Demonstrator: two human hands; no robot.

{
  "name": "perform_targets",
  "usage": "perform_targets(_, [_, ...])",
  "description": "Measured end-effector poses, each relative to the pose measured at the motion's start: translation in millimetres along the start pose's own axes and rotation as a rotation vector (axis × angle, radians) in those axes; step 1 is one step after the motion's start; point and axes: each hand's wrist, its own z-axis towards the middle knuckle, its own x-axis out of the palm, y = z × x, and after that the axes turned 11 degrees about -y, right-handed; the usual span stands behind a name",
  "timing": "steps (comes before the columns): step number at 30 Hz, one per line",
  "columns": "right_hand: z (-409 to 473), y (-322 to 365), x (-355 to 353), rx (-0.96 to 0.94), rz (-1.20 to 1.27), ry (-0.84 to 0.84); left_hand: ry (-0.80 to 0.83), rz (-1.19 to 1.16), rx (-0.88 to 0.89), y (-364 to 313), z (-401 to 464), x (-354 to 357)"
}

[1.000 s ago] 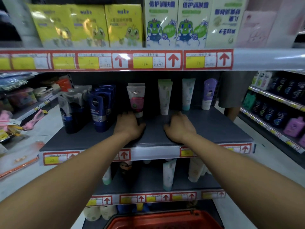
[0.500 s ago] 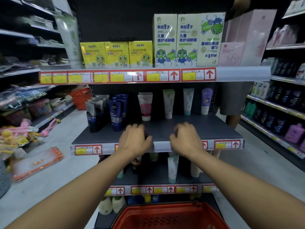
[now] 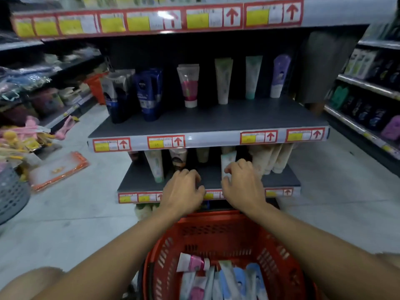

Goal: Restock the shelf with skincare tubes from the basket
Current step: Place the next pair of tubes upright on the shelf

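Observation:
A red plastic basket (image 3: 216,232) sits low in front of me, holding several skincare tubes (image 3: 218,280) in white, pink and blue. Above it the dark middle shelf (image 3: 216,120) carries upright tubes: dark blue ones (image 3: 149,94) at the left, a pink-and-white one (image 3: 188,85), then pale green and lilac ones. My left hand (image 3: 183,191) and my right hand (image 3: 243,185) hover with curled fingers over the front edge of the lower shelf (image 3: 281,180), between the shelf and the basket. Neither hand holds anything.
The lower shelf holds more pale tubes (image 3: 270,158) at the right and one (image 3: 155,163) at the left. A grey basket (image 3: 10,195) and an orange-edged packet (image 3: 58,169) lie on the floor at the left. Stocked aisles flank both sides.
Both hands came off the middle shelf and dropped toward the lower shelf's front edge. My view tilted down, so the basket and its tubes now show.

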Motion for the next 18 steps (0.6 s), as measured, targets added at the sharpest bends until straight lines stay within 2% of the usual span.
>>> perform_targets(6, [-59.7,-29.9,41.0,0.108,0.004,0.168,0.142,-0.017,-0.058,12.9,-27.6,59.8])
perform_targets(10, [-92.8,-49.6,66.7,0.185,-0.015,0.337,0.254,-0.024,-0.102,22.5,-46.5,99.4])
perform_targets(14, [-127.5,-71.8,92.3,0.296,-0.059,0.498,0.439,-0.027,-0.201,40.5,-66.0,138.5])
perform_targets(18, [-165.2,-96.7,124.5,0.379,-0.117,0.750,0.621,-0.007,-0.323,62.2,-89.1,171.7])
